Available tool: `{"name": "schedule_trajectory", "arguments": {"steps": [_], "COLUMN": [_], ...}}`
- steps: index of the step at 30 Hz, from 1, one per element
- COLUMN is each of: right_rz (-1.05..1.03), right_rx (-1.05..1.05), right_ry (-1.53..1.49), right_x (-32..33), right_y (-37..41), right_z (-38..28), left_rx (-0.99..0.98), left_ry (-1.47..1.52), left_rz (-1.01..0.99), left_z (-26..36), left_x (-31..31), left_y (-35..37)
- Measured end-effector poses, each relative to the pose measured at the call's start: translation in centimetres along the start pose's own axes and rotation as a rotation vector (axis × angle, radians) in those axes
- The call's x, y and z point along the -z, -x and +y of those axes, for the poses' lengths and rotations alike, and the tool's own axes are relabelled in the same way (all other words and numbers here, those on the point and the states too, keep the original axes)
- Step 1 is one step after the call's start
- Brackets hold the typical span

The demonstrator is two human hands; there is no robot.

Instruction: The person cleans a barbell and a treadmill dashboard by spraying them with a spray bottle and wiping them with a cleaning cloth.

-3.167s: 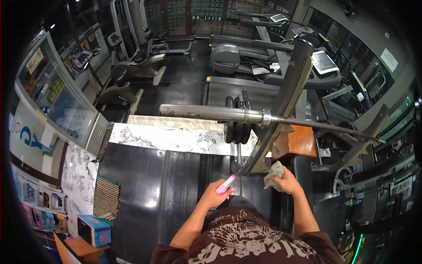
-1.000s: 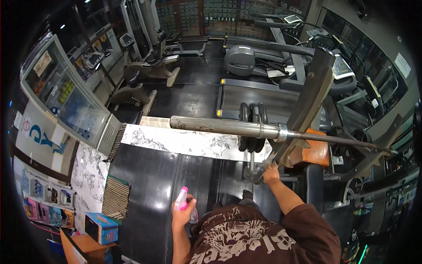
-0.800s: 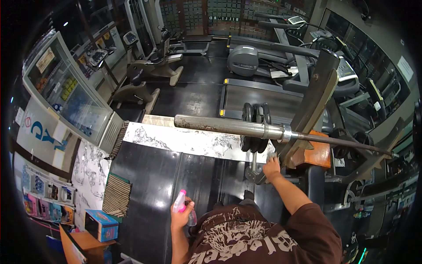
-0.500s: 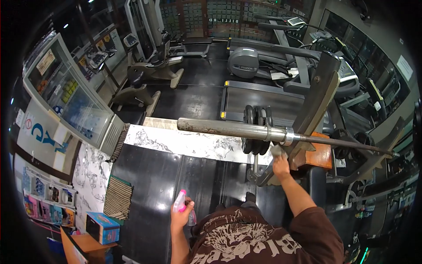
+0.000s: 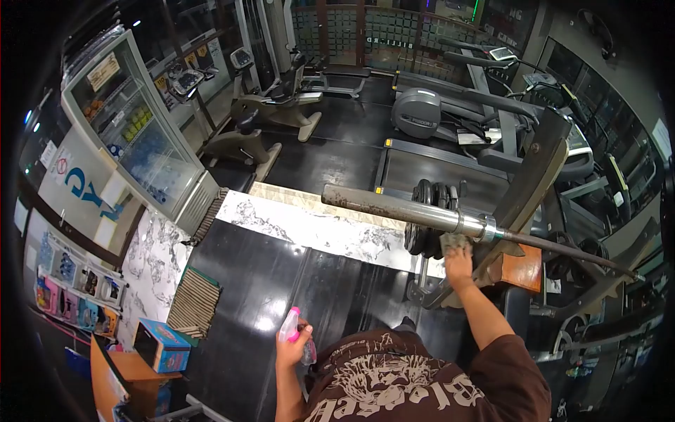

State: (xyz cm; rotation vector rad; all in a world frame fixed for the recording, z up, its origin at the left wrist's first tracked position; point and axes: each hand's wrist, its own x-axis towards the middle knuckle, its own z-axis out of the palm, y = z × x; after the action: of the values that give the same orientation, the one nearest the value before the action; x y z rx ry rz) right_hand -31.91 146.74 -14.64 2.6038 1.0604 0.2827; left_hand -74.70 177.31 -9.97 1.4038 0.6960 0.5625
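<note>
My left hand is wrapped round a clear spray bottle with a pink nozzle and collar, held low in front of my shirt. My right hand holds a greyish cloth just below the thick sleeve of a metal barbell, beside the rack upright. Whether the cloth touches the bar or rack, I cannot tell. Black weight plates hang on the rack behind the bar, left of the cloth.
A glass-door fridge stands at the left. Treadmills and an elliptical machine are beyond the rack. A striped mat and a blue box lie at lower left. An orange-brown wooden surface is behind the rack.
The view has shifted, so the bar and room appear further right. The cloth now shows more fully above my right hand's fingers. My left hand still holds the bottle.
</note>
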Motion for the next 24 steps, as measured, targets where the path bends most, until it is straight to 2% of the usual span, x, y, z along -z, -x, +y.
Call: {"name": "schedule_trajectory", "arguments": {"steps": [1, 3, 6, 8, 9, 11, 15, 17, 20, 23, 24], "right_rz": [-0.051, -0.173, -0.594, -0.691, -0.654, -0.908, -0.794, -0.727, -0.804, -0.795, -0.8], "right_rx": [-0.056, 0.064, -0.002, -0.118, -0.255, -0.08, -0.072, -0.076, -0.164, -0.037, 0.013], "right_ry": [0.033, 0.214, 0.153, -0.119, -0.273, -0.321, -0.664, -0.821, -1.049, -0.961, -1.027], "right_x": [-2.4, -4.3, -10.6, -10.1, -20.2, -15.9, -10.8, -7.3, 2.3, -1.5, -1.1], "right_y": [0.3, 1.9, 2.8, 5.9, 7.8, 8.8, 7.6, 4.3, -0.6, -4.5, -5.8], "right_z": [1.4, 3.0, 0.5, -2.9, -4.3, -6.6, -11.9, -13.3, -15.9, -19.1, -20.1], "left_rx": [0.002, -0.007, -0.036, -0.074, -0.081, -0.086, 0.03, 0.056, 0.07, 0.031, 0.007], "left_ry": [-0.011, -0.022, -0.036, -0.057, -0.028, 0.03, 0.018, 0.027, 0.024, 0.045, 0.075], "left_rz": [-0.002, 0.0, 0.003, 0.002, 0.025, 0.082, 0.108, 0.131, 0.154, 0.188, 0.204], "left_z": [0.2, 0.6, 1.5, 2.0, 1.9, 1.0, 0.2, 0.4, 0.9, 2.1, 2.2], "left_x": [0.1, 0.1, 0.5, 1.2, 1.7, 2.9, 5.5, 6.0, 6.8, 7.2, 7.3], "left_y": [-0.3, -0.9, -1.0, -1.1, -1.2, -0.5, 0.2, -0.3, -1.9, -4.0, -4.9]}}
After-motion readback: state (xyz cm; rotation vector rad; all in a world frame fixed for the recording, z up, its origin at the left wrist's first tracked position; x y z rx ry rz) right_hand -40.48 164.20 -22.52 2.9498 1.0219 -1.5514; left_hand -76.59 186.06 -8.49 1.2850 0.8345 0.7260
